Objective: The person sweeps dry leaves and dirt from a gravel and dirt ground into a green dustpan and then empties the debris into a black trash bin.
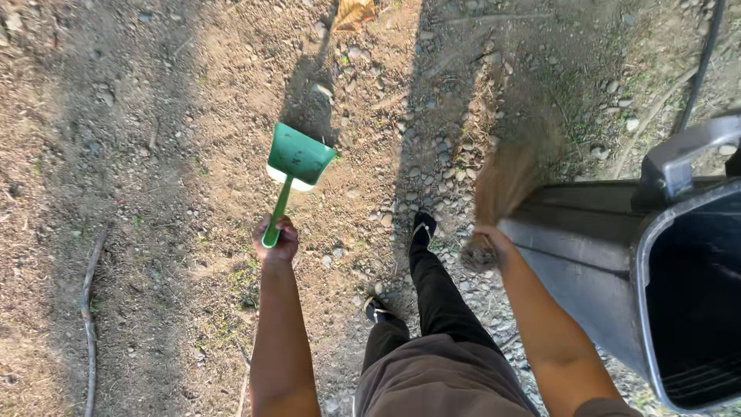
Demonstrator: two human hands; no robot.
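green dustpan (297,158) is out front, held by its long handle, pan end hanging just above the bare dirt w/ a pale patch at its lip, maybe dust or light, can't tell. left hand (275,238) is wrapped tight round the bottom of the handle. right hand (488,241) is closed on the bound end of a short straw broom (503,185), bristles pointing up n away, blurred, so prob mid-swing. broom sits just beside the dark wheelie bin (610,270), which is tipped over w/ its open mouth facing the cam, inside too dark to see what's in it. between the arms: dark trousers, sandals on gravelly ground (154,116), feet one ahead of the other, looks like mid-stride. a dry leaf (353,12) lies well ahead, a thin stick (89,309) off to the left, a hose or cable (698,66) top right.

imo this is the carrying / getting-into-position bit, not sweeping yet, since pan n broom are well apart n both off the ground. next move would need the pan lip flat on the dirt n the broom flipped bristles down, brought near it.
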